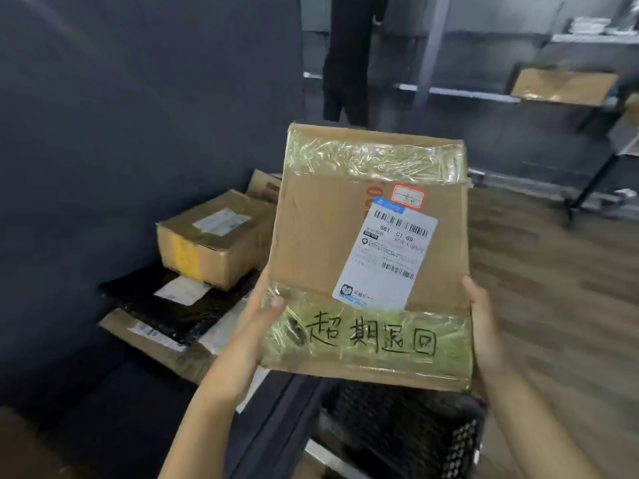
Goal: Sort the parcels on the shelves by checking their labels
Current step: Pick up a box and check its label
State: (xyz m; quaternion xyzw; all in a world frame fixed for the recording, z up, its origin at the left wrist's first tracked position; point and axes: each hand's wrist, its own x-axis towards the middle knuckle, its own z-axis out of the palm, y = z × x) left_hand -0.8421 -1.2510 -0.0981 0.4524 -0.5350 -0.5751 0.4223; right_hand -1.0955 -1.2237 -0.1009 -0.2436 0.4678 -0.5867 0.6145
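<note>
Cardboard, flat and banded with shiny clear tape at top and bottom, makes up the parcel (pixel 321 236) that the person holds up facing the camera. The left hand (pixel 256 326) grips the parcel's lower left edge, with the thumb laid on the taped front and the fingers hidden behind. The right hand (pixel 484 326) clasps the lower right edge, thumb along the side, and its fingers are also out of sight.

The step in hand looks like the label check. Both thumbs sit clear of the white shipping label (pixel 385 257) on the parcel's right half, and they are best kept there. A red-bordered sticker (pixel 408 197) sits just above the label, and the marker writing (pixel 373 335) runs across the lower tape. All three probably bear on where the parcel goes, so each deserves a look. The tape is glossy, so a slight tilt away from the light should help the writing read cleanly. Holding the parcel steady matters too, since the fine print is too blurred to make out.

Left of the parcel, a brown box (pixel 214 236) sits on a black mailer (pixel 179 305) over a flat cardboard envelope (pixel 145 340), all against a dark wall (pixel 138 98). Below the parcel is a black mesh basket (pixel 415 433). Beyond it and to the right, metal shelving (pixel 484 93) carries another taped package (pixel 563 86). A figure in dark clothes (pixel 349 57) stands above the parcel's top edge. The wood floor (pixel 553 271) spreads out to the parcel's right.
</note>
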